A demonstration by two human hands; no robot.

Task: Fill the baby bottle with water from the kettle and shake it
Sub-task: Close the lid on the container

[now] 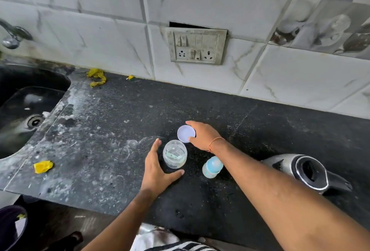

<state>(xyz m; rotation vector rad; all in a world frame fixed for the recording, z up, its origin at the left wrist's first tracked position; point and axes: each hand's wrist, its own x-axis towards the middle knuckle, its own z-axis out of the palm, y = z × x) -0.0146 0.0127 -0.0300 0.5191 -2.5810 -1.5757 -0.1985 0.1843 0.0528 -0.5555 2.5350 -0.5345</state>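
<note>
Dark speckled stone bench point(100, 130): clear plastic baby bottle point(175, 154) open, apparently unfilled; steel kettle point(306, 172) untouched at right. Left hand point(158, 170) open beside bottle; right hand point(202, 135) grip pinches round white lid point(186, 133). Filling, shaking remain.

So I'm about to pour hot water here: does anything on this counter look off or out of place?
Yes. The switch plate on the wall sits crooked, with a dark gap above it. Crumpled yellow scraps litter the counter, which has whitish stains near the sink. The bottle stands upright and open.
</note>
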